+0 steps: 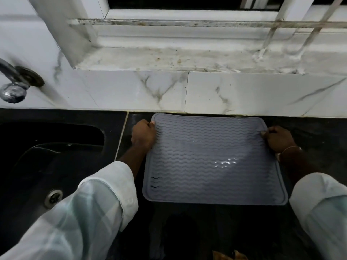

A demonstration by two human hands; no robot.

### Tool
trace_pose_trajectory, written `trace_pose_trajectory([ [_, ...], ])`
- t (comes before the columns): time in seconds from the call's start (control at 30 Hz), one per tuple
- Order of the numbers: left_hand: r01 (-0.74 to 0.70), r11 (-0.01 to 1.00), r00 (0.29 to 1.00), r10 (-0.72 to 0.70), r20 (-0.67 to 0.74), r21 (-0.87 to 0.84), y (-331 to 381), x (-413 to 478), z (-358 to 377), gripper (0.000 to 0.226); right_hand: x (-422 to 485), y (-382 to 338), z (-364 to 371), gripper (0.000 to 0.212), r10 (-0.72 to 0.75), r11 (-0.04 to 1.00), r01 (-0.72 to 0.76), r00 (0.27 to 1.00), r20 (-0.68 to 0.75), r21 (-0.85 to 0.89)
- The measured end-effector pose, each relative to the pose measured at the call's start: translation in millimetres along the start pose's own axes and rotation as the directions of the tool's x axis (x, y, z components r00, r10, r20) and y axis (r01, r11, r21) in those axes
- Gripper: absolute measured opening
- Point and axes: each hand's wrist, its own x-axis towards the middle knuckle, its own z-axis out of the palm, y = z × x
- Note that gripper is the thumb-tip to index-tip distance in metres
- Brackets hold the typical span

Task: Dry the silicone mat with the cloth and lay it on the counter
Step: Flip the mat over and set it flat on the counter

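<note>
Mat point(212, 158) lies flat on the black tabletop point(309, 128), ribbed face up, with its far edge just short of the marble wall tiles point(131, 91). Your left hand point(143, 134) grips the mat's left edge near the far corner, fingers curled over the rim. Your right hand point(279, 138) pinches the right edge opposite, with a thin bracelet point(290, 148) at that wrist. Bright glints show on the ribs right of centre.

Left of the mat, past a pale seam in the tabletop, sits the dark sink point(47, 156) with its metal drain point(53, 198). Your left sleeve point(84, 212) reaches across the sink's near corner. A chrome tap point(13, 87) projects from the wall at far left. A stained window sill point(178, 57) runs above the tiles.
</note>
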Motion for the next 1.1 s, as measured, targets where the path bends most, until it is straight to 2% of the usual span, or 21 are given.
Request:
trace_pose_trajectory([
  [0.1, 0.019, 1.000, 0.998, -0.019, -0.066, -0.004, 0, -1, 0, 0.034, -1, 2, 3, 0.014, -0.038, 0.998, 0.038, 0.999, -0.009, 0.048],
  [0.23, 0.068, 0.998, 0.994, -0.068, -0.082, 0.000, 0, 10, -4, 0.038, 1, -3, 11, 0.013, -0.090, 0.990, 0.092, 0.996, -0.017, 0.109],
  [0.4, 0.086, 0.995, 0.992, -0.081, -0.100, 0.044, -2, 14, -1, 0.038, 5, -8, 18, 0.016, -0.041, 0.996, 0.042, 0.999, -0.008, 0.074],
  [0.5, 0.053, 0.998, 0.989, -0.048, -0.139, 0.032, -3, 13, -2, 0.036, 5, -11, 20, 0.016, -0.080, 0.992, 0.083, 0.996, -0.038, 0.095],
  [0.6, 0.026, 0.999, 0.982, -0.018, -0.187, 0.041, -4, 13, -3, 0.037, 0, -11, 25, 0.014, -0.122, 0.992, 0.124, 0.989, -0.079, 0.029],
  [0.7, 0.026, 0.995, 0.997, -0.020, -0.072, 0.092, -8, 18, -7, 0.044, -2, -18, 27, 0.017, -0.083, 0.996, 0.080, 0.993, -0.083, -0.038],
  [0.8, 0.022, 0.997, 0.999, -0.025, 0.037, 0.080, -2, 37, -16, 0.062, 4, -33, 22, 0.039, 0.015, 0.992, -0.020, 0.999, -0.040, -0.122],
  [0.83, 0.015, 0.995, 0.998, -0.021, 0.056, 0.097, 3, 44, -19, 0.064, 8, -39, 21, 0.044, 0.017, 0.992, -0.019, 1.000, -0.018, -0.128],
  [0.9, -0.061, 0.987, 0.992, 0.043, 0.120, 0.149, 10, 55, -20, 0.055, 15, -49, 20, 0.040, -0.044, 0.989, 0.043, 0.999, 0.001, -0.143],
  [1.0, -0.141, 0.970, 0.988, 0.124, 0.095, 0.196, 8, 55, -13, 0.040, 13, -45, 26, 0.033, -0.116, 0.970, 0.092, 0.988, -0.097, -0.226],
  [1.1, -0.067, 0.970, 0.997, 0.058, 0.048, 0.236, 10, 44, -7, 0.049, 3, -39, 29, 0.041, -0.039, 0.947, 0.008, 0.995, -0.092, -0.322],
])
